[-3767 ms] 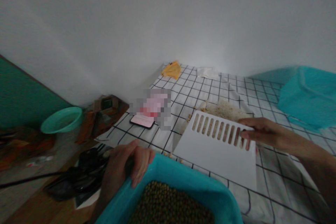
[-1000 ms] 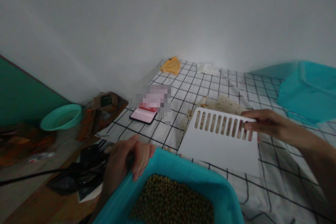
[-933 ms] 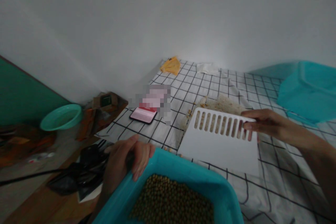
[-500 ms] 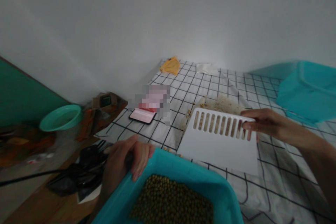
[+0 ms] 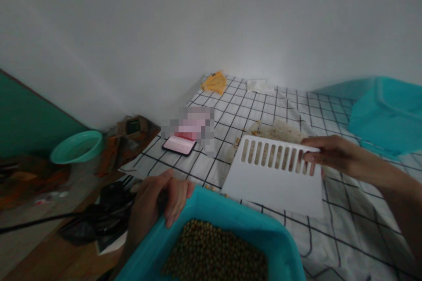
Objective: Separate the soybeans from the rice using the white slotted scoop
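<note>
My left hand [image 5: 165, 197] is closed over the far left rim of a turquoise plastic tub [image 5: 244, 217] close in front of me. Small round brownish-green beans [image 5: 217, 250] lie heaped in the tub, whose near part falls outside the view. To the right, my right hand [image 5: 326, 153] pinches the upper right corner of a white slotted plastic panel [image 5: 273, 184]. A row of long slots runs along the panel's far edge. It is held tilted just beyond the tub, over a stained patch [image 5: 280, 131] with yellowish bits on the checked cloth.
A checked tablecloth [image 5: 237, 112] covers the table. On it lie a phone [image 5: 180, 145], partly blurred, a yellow wrapper [image 5: 214, 83] and white tissue [image 5: 260, 86]. Another turquoise tub [image 5: 385, 118] stands at right. A green basin [image 5: 77, 147] and black bags [image 5: 99, 219] are at left.
The slotted panel and my right hand have shifted very slightly left. My left hand stays on the tub's rim.
</note>
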The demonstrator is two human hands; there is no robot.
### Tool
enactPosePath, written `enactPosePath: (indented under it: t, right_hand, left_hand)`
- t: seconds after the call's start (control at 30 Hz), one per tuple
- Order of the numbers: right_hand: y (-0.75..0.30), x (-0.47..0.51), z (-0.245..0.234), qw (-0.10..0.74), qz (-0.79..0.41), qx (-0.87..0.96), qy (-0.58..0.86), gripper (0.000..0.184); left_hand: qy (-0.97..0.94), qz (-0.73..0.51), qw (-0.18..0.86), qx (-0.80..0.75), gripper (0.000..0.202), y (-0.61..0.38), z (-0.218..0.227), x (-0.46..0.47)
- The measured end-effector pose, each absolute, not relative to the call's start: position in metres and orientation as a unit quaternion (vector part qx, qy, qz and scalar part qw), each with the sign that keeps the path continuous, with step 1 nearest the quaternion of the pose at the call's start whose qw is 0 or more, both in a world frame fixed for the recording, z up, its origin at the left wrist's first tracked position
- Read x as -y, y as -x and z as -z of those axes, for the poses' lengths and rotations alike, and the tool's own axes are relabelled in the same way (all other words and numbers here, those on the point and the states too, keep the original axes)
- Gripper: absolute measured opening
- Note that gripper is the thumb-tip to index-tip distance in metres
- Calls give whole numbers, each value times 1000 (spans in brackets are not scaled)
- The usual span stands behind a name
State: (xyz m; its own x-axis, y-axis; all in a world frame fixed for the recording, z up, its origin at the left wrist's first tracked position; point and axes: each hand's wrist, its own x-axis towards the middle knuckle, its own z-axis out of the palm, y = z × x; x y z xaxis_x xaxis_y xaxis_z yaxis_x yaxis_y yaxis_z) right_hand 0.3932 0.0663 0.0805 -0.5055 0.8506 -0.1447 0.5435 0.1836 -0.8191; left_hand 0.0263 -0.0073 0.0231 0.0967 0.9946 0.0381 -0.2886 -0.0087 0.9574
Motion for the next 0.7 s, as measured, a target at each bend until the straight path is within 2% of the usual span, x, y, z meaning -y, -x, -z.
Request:
enactPosePath:
  t: [0.37, 0.57, 0.7]
  right_hand:
    - [-392, -68, -83, 207, -410, 775, 434, 36]
    - [-381, -66, -89, 262, -310, 810, 423, 34]
    - [-374, -63, -92, 269, -267, 834, 401, 34]
  left_hand:
    - [-427, -556, 608, -372, 60, -26, -23, 5]
    - [-398, -573, 606, -382, 58, -31, -25, 6]
    - [-387, -574, 609, -388, 57, -30, -22, 7]
